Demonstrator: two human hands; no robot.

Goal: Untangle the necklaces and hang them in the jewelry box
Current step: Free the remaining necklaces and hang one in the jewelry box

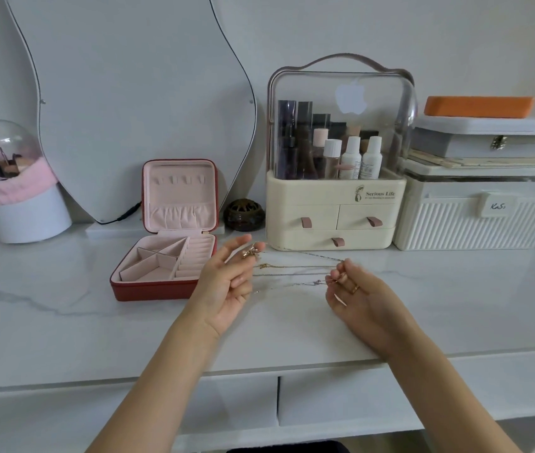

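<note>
At your table's centre, your left hand [227, 282] and right hand [354, 292] pinch thin gold chain necklaces [295, 271] taut, seemingly tangled; the open red leatherette jewelry box [161, 282] sits at nine o'clock.

One head-worn wide-angle view looks forward and down from close behind both forearms — the left hand [227, 282] and right hand [362, 297] sit mid-frame, the wall well beyond them, the desk's front edge [161, 380] beneath the wrists.

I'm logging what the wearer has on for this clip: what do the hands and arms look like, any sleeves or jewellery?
Both forearms are bare, with no sleeves in view. The right hand wears a gold ring on one finger. The left hand shows no ring, watch or bracelet.
</note>
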